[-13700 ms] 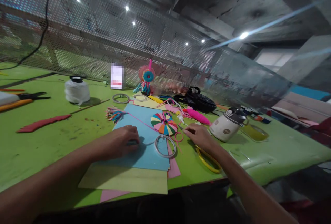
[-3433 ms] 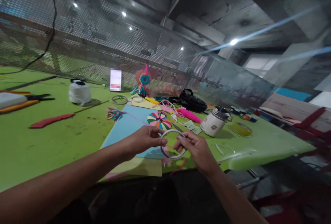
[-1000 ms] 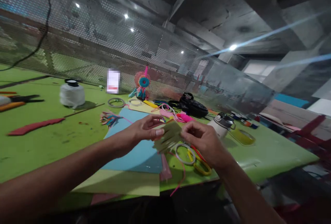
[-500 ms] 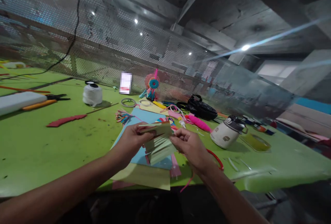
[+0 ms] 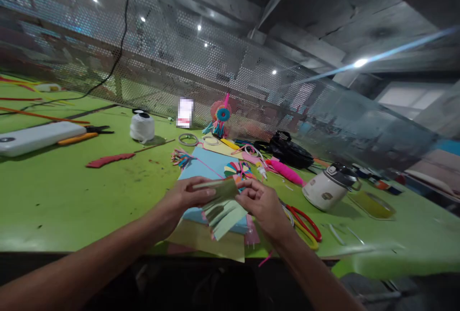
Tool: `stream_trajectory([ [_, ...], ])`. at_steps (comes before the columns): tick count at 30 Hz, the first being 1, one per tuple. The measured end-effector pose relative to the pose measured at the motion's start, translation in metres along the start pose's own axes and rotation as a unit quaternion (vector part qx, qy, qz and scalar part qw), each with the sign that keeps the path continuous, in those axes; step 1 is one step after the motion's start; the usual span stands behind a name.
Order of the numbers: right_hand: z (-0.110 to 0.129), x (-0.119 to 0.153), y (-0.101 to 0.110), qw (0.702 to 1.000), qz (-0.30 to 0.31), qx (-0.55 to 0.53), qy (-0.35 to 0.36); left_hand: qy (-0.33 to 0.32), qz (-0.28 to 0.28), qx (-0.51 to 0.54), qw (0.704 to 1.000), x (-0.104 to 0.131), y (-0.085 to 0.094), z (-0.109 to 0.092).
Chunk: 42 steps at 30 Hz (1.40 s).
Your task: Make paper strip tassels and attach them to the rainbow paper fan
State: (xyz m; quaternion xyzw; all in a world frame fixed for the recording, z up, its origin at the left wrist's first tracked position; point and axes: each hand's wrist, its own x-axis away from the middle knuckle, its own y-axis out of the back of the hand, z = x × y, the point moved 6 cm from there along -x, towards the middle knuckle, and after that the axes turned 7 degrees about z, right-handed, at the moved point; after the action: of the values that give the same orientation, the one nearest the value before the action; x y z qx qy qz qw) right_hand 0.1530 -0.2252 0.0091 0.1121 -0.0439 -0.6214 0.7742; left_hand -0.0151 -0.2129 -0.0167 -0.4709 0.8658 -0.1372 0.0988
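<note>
The fringed pale green paper (image 5: 230, 211) is held up over the blue sheet (image 5: 194, 172) and the yellow sheet (image 5: 194, 236), near the front edge of the green table (image 5: 108, 196). The left hand (image 5: 179, 201) pinches its upper left part, where the edge looks folded or rolled; the right hand (image 5: 261, 204) pinches its right edge between thumb and forefinger. It should be light, stiff enough along the uncut band but floppy in the hanging strips, little inclined to slip, easily creased or torn at the cuts. The uncut upper band seems the safest hold, with light fingertips
</note>
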Motion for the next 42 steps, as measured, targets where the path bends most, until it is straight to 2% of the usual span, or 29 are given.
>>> stream_trajectory([
  [4,0.004,0.002,-0.002,0.998,0.058,0.019,-0.019,0.047,0.022,0.000,0.999,0.011,0.014,-0.002],
  [8,0.002,-0.003,-0.012,0.987,0.138,0.019,-0.082,0.067,0.046,-0.137,0.987,0.010,0.012,-0.007],
  [11,0.002,-0.015,-0.019,0.973,0.200,0.030,-0.110,0.079,0.012,-0.251,0.965,-0.001,0.015,-0.004],
  [15,-0.002,-0.043,-0.024,0.951,0.275,0.084,-0.112,0.080,-0.043,-0.329,0.940,-0.020,0.032,0.006],
  [17,-0.009,-0.059,-0.024,0.938,0.298,0.136,-0.110,0.089,-0.049,-0.398,0.912,-0.030,0.041,0.009],
  [20,-0.021,-0.076,-0.024,0.920,0.301,0.232,-0.092,0.102,-0.049,-0.509,0.853,-0.042,0.048,0.011],
  [22,-0.028,-0.079,-0.025,0.907,0.294,0.291,-0.074,0.097,-0.042,-0.545,0.832,-0.048,0.047,0.010],
  [25,-0.030,-0.079,-0.024,0.895,0.273,0.351,-0.045,0.098,-0.023,-0.563,0.820,-0.054,0.044,0.009],
  [27,-0.027,-0.080,-0.022,0.894,0.271,0.354,-0.035,0.113,-0.008,-0.561,0.820,-0.059,0.043,0.006],
  [31,-0.027,-0.090,-0.018,0.904,0.300,0.302,-0.041,0.165,0.008,-0.503,0.849,-0.069,0.049,0.000],
  [33,-0.030,-0.098,-0.017,0.908,0.298,0.293,-0.041,0.173,0.012,-0.498,0.850,-0.075,0.055,-0.001],
  [35,-0.036,-0.103,-0.019,0.907,0.293,0.300,-0.037,0.170,0.018,-0.532,0.829,-0.080,0.059,0.001],
  [38,-0.044,-0.102,-0.023,0.899,0.282,0.333,-0.032,0.138,0.037,-0.614,0.776,-0.083,0.060,0.006],
  [42,-0.042,-0.091,-0.025,0.865,0.250,0.434,0.027,0.099,0.051,-0.685,0.720,-0.078,0.055,0.010],
])
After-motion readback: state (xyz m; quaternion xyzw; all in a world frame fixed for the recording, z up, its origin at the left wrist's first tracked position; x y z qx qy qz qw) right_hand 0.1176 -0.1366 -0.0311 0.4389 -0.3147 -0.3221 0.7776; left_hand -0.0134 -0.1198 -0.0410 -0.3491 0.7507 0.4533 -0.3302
